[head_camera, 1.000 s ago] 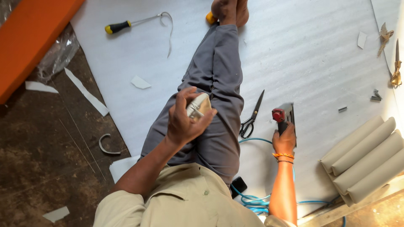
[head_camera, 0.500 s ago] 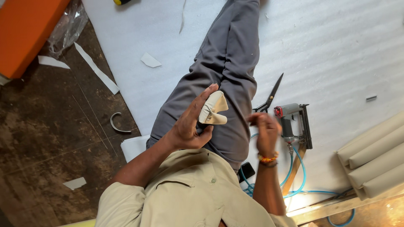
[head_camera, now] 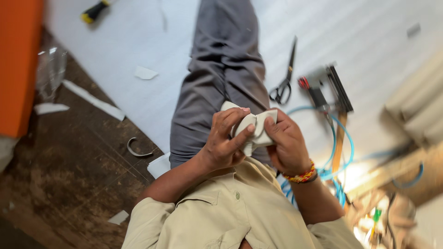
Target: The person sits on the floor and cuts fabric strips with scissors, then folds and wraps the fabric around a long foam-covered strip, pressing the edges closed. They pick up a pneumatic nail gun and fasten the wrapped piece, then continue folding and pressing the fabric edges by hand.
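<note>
Two hands hold one small piece of cream cloth (head_camera: 253, 129) between them, above the gray trouser leg (head_camera: 221, 78). The cloth looks soft and crumpled. The left hand (head_camera: 226, 140) pinches it with fingers and thumb, and the right hand (head_camera: 287, 143) grips its other side. Black scissors (head_camera: 284, 78) lie just past the right hand on the white ribbed sheet (head_camera: 138, 46). Beside them sits a staple gun (head_camera: 323, 87) with a curly blue hose (head_camera: 339, 152).

Bare white foam sheeting (head_camera: 138, 41) lies open to the left of the grey-trousered leg (head_camera: 221, 78); to its right, black-handled scissors (head_camera: 284, 74), a grey pneumatic stapler (head_camera: 323, 90) and looping blue air hose (head_camera: 344, 152) crowd the way
</note>
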{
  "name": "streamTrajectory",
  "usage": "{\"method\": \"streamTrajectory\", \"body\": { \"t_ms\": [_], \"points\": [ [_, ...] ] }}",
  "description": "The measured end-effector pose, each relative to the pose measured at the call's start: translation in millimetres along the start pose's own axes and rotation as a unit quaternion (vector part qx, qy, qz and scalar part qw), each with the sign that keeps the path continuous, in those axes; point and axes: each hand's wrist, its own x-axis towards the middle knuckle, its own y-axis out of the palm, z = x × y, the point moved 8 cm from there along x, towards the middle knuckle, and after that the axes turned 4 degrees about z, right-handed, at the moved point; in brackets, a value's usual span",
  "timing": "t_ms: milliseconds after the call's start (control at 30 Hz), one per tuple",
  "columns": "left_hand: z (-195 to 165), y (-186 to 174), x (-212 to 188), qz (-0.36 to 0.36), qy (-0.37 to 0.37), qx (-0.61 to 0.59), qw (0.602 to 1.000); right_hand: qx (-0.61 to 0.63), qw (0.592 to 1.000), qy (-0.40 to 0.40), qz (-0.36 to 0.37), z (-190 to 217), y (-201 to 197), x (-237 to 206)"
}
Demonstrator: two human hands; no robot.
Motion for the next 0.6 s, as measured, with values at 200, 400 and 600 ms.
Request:
{"method": "streamTrajectory", "body": {
  "t_ms": [200, 400, 600],
  "points": [
    [-15, 41, 11, 0.043, 0.036, 0.006, 0.998, -0.31, 0.936, -0.062, -0.155, 24, -35, -29],
    [-11, 41, 18, 0.05, 0.022, -0.033, 0.998, -0.359, 0.884, -0.249, -0.165, 38, -24, -50],
    [-9, 41, 21, 0.028, 0.02, -0.047, 0.998, -0.161, 0.953, -0.21, -0.15, 9, -53, -29]
  ]
}}
